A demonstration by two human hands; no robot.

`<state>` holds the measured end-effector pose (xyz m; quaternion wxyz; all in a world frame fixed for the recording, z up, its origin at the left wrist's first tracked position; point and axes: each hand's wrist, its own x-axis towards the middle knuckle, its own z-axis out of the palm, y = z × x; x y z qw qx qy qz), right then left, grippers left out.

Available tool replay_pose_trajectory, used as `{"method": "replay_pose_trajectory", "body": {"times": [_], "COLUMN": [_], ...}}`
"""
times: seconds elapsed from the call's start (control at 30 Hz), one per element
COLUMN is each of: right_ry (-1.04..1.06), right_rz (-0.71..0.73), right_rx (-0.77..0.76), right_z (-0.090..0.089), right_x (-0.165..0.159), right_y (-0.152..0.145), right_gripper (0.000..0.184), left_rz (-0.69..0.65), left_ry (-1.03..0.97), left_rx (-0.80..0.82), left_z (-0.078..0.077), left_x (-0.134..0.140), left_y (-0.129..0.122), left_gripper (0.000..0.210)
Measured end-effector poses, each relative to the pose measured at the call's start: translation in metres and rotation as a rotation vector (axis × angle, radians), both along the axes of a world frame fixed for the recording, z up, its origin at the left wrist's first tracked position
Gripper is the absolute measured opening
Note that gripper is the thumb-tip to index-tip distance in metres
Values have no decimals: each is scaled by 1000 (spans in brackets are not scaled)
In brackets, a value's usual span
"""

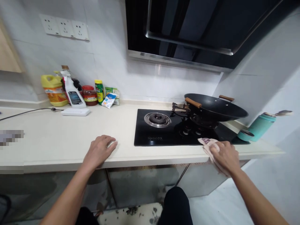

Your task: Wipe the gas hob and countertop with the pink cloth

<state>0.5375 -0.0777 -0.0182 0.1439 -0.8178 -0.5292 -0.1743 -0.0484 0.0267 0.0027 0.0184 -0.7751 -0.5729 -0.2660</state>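
My right hand [226, 154] grips a pale cloth [209, 144] with a purplish patch, pressed at the front edge of the black gas stove [154, 139]. Part of the cloth hangs over the counter's edge below my palm. To the left of the stove, my left hand [100, 150] rests on the white countertop [58, 140], holding nothing, its thumb apart from the loosely bent fingers. Behind my right hand a black wok [217, 107] with wooden handles sits on the right burner. The left burner [157, 119] is uncovered.
A teal canister [261, 126] with a utensil sticking out leans by the right wall. At the back left stand a yellow jug [55, 90], a spray bottle [72, 90], a red-lidded jar [89, 95] and a power strip [76, 112]. A dark range hood [182, 28] overhangs the stove.
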Motion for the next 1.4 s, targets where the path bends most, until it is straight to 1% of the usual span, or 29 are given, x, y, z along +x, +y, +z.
{"method": "replay_pose_trajectory", "body": {"times": [0.07, 0.23, 0.3, 0.37, 0.5, 0.57, 0.63, 0.7, 0.77, 0.83, 0.9, 0.97, 1.0, 1.03, 1.1, 1.17, 1.2, 1.27, 1.3, 1.37, 1.4], "right_ry": [-46, -86, -68, -41, 35, 100, 240, 497, 803, 1047, 1224, 1374, 1373, 1309, 999, 883, 856, 848, 827, 719, 626], "right_rz": [111, 476, 572, 653, 786, 856, 939, 1017, 1032, 976, 910, 864, 836, 797, 666, 585, 556, 505, 477, 444, 444], "right_rx": [23, 122, 147, 137, 117, 110, 106, 96, 101, 132, 142, 72, 36, 24, 100, 125, 125, 124, 133, 186, 220], "right_z": [3, 11, 14, 16, 21, 23, 27, 32, 39, 45, 49, 48, 47, 44, 39, 34, 32, 31, 31, 33, 34], "right_x": [-48, -179, -226, -268, -333, -356, -369, -370, -358, -334, -302, -265, -246, -227, -191, -161, -148, -128, -121, -114, -114], "right_y": [0, 11, 17, 23, 28, 30, 35, 44, 59, 76, 93, 110, 117, 124, 134, 139, 140, 137, 134, 127, 124], "right_gripper": [38, 25, 22, 22, 26, 27, 24, 24, 28, 31, 34, 41, 44, 46, 44, 40, 39, 41, 46, 56, 57], "left_rz": [4, -2, 5, 9, -7, -21, -35, -42, -38, -21, -6, 1, 1, -1, -11, -20, -20, -14, -13, -15, -17], "left_ry": [-12, -25, -47, -72, -112, -137, -173, -210, -231, -238, -239, -242, -243, -244, -238, -222, -212, -193, -186, -180, -184], "left_rx": [2, 1, -3, -8, -16, -14, -15, -25, -36, -41, -44, -46, -46, -45, -48, -51, -53, -52, -50, -47, -47], "left_z": [1, 2, 3, 3, 2, 1, 1, 0, 1, 2, 3, 3, 3, 3, 2, 1, 1, 1, 1, 1, 1], "left_x": [1, 1, 1, 1, -1, -3, -5, -6, -7, -6, -5, -4, -4, -4, -4, -5, -5, -6, -6, -6, -5], "left_y": [-1, -5, -7, -8, -7, -5, -4, -4, -4, -4, -5, -7, -8, -8, -8, -7, -6, -5, -5, -5, -5], "left_gripper": [42, 40, 38, 38, 39, 40, 43, 46, 47, 47, 46, 45, 44, 44, 44, 44, 44, 42, 41, 39, 38]}}
